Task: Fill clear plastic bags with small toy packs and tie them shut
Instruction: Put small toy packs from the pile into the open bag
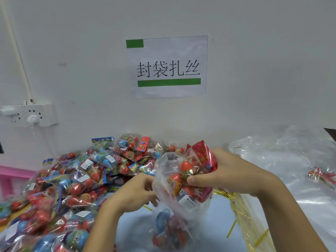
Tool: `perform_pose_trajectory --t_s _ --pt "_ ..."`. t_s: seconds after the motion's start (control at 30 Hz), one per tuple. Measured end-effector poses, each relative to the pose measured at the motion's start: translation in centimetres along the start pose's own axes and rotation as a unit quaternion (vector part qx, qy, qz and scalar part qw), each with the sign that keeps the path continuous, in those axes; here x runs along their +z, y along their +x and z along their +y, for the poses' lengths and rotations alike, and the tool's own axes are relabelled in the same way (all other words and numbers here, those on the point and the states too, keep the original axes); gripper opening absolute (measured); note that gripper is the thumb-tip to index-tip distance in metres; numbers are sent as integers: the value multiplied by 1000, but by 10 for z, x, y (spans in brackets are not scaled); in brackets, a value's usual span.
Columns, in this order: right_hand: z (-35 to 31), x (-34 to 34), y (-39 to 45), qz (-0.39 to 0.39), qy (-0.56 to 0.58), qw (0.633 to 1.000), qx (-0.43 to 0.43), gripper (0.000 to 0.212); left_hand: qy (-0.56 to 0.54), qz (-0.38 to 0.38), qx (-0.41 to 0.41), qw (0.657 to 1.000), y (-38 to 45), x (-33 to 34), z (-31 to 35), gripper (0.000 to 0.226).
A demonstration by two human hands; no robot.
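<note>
- Left of the frame: a heap of toy packs (76, 180) covers the worktop (134, 231), with a pink edge (16, 171) and a wall socket (27, 115) further left.
- Lower centre: the left hand (133, 194) has its grip curled on the bag (174, 202) at the side of its mouth, fingers pinching the film, though blur hides exactly how.
- Centre right: the right hand (229, 174) clamps a red pack (203, 159) and pushes it into the bag's mouth; the bag hangs over the worktop with packs already in its bottom.
- Step, as I judge it: filling. Next the pack must be let go inside, then the neck gathered for tying.
- Lower right: gold ties (249, 220) lie just beside the bag, within reach.
- Far right: spare clear bags (283, 157) and a small red bundle (321, 175); nothing blocks the bag but the heap crowding its left.
</note>
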State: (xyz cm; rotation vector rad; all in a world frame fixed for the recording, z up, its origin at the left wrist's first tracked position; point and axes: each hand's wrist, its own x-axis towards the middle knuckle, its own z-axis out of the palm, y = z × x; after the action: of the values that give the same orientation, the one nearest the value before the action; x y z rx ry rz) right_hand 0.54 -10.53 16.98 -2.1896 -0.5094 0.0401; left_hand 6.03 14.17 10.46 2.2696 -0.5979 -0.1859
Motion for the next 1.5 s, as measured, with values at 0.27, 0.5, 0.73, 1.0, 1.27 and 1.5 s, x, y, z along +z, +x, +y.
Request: perform_pose_trajectory --t_s 0.27,0.5,0.73,1.0,1.27,1.5 --pt "2 10 5 11 -126 987 96 36 -76 34 -9 996 6 10 2 14" --pt "6 10 10 21 -127 987 101 54 -15 23 -9 1000 -10 -16 14 70" --pt "2 13 11 41 12 999 31 23 -62 122 107 985 -9 -20 36 16" --pt "-4 23 12 -35 16 998 42 27 -116 144 192 964 -7 -15 54 16" --pt "-5 23 14 -54 -60 995 63 13 -149 137 213 956 -8 -6 72 16" --pt "-5 22 13 -57 -51 996 48 28 -168 36 136 976 -25 -28 45 46"
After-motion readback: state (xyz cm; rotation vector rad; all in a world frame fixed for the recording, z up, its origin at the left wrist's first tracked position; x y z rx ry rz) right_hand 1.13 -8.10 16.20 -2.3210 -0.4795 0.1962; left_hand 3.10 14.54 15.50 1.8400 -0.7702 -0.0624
